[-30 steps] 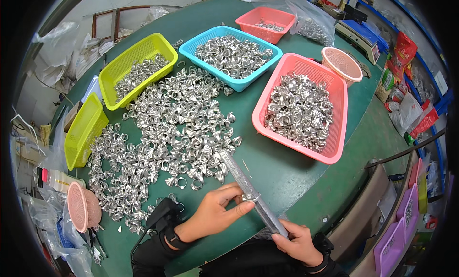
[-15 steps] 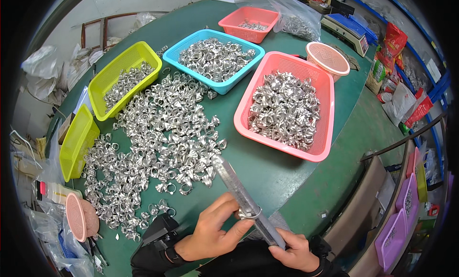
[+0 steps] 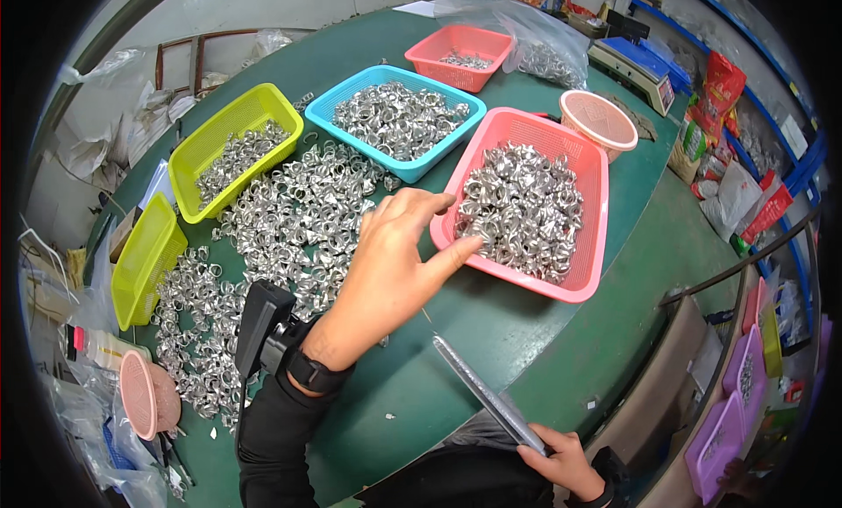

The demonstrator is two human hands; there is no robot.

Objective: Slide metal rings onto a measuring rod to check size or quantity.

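My right hand [image 3: 566,466] grips the lower end of a tapered metal ring mandrel [image 3: 488,397], which slants up and left above the table's near edge. No ring shows on it. My left hand [image 3: 393,255] is stretched out at the left rim of a large pink basket [image 3: 554,133], thumb and fingers apart, with nothing visible between them. Silvery metal rings [image 3: 526,212] are heaped in that basket. Behind and below the left hand spreads a big loose pile of similar rings [image 3: 294,214] on the green table [image 3: 368,438], partly hidden by my forearm.
A blue basket [image 3: 419,168] and a yellow-green basket [image 3: 184,212] hold more rings; another yellow-green one [image 3: 145,271] tilts at the left. At the back are a smaller pink basket [image 3: 456,70], a plastic bag [image 3: 553,48] and a scale [image 3: 631,70]. A round pink basket [image 3: 601,122] stands right.
My left hand has left the mandrel and moved up and forward to the pink basket, its fingers now spread. The ring around the mandrel no longer shows there. The mandrel has shifted slightly right and down.
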